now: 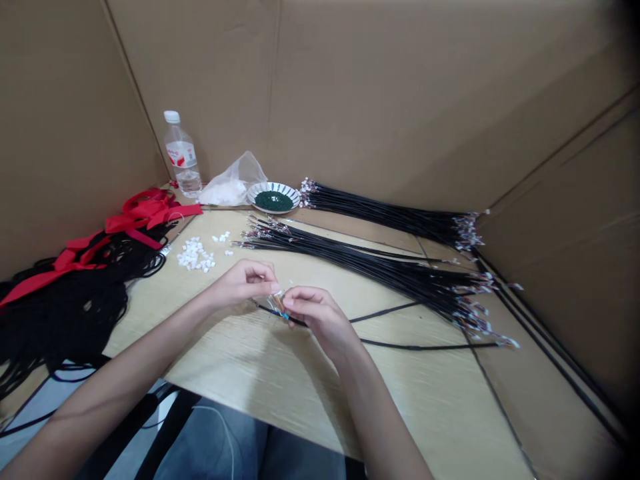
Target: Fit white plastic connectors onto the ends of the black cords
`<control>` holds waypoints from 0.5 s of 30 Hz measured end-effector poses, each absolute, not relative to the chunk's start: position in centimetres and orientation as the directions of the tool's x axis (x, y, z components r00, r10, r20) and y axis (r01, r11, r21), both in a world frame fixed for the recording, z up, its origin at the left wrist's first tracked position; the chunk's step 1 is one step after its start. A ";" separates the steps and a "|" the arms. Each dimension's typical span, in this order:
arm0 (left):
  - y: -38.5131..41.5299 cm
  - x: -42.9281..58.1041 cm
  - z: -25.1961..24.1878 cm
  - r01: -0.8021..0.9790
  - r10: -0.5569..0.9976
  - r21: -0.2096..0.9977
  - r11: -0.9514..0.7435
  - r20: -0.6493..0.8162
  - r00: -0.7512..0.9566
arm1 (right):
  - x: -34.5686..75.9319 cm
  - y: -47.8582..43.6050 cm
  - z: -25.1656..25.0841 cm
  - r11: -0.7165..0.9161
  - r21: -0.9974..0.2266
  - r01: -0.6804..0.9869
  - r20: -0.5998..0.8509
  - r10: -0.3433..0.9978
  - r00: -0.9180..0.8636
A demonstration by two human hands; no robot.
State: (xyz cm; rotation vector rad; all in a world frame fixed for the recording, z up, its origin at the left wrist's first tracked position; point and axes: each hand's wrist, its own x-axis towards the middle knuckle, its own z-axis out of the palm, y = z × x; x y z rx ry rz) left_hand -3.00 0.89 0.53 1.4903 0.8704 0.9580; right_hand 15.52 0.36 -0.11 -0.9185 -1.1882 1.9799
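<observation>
The picture is bright and evenly lit, with soft light that seems to fall from above. On the plastic water bottle [181,155], small highlights glint along the shoulder and ribs, the strongest glare in view. Well below the bottle, the left hand [243,283] and the right hand [320,320] throw a soft, hazy shadow onto the surface [425,413], with no hard edge. Between them, the cable ends [277,301] smear into blur, too fine to resolve. Far right of the bottle, the cardboard wall [550,200] bows with wide-lens distortion, and the frame's right corners fade nearly to black.
</observation>
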 end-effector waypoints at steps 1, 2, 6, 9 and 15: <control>0.9 -3.0 0.5 0.001 0.911 0.996 -0.094 0.086 0.403 | 15.6 0.4 -0.1 -0.400 -0.900 -0.172 -0.243 0.789 -0.564; 0.9 -2.9 0.4 -0.014 0.911 0.997 -0.071 0.071 0.406 | 15.6 0.4 -0.1 -0.417 -0.892 -0.174 -0.248 0.774 -0.582; 0.8 -2.7 0.3 -0.059 0.907 0.998 -0.006 0.030 0.419 | 15.7 0.4 0.0 -0.467 -0.865 -0.184 -0.260 0.730 -0.633; 0.8 -2.5 0.3 -0.074 0.902 0.997 0.036 -0.001 0.432 | 15.7 0.4 0.0 -0.498 -0.849 -0.176 -0.274 0.700 -0.660; 0.7 -2.3 0.2 -0.102 0.890 0.995 0.006 0.041 0.453 | 15.7 0.4 -0.1 -0.515 -0.842 -0.164 -0.282 0.677 -0.680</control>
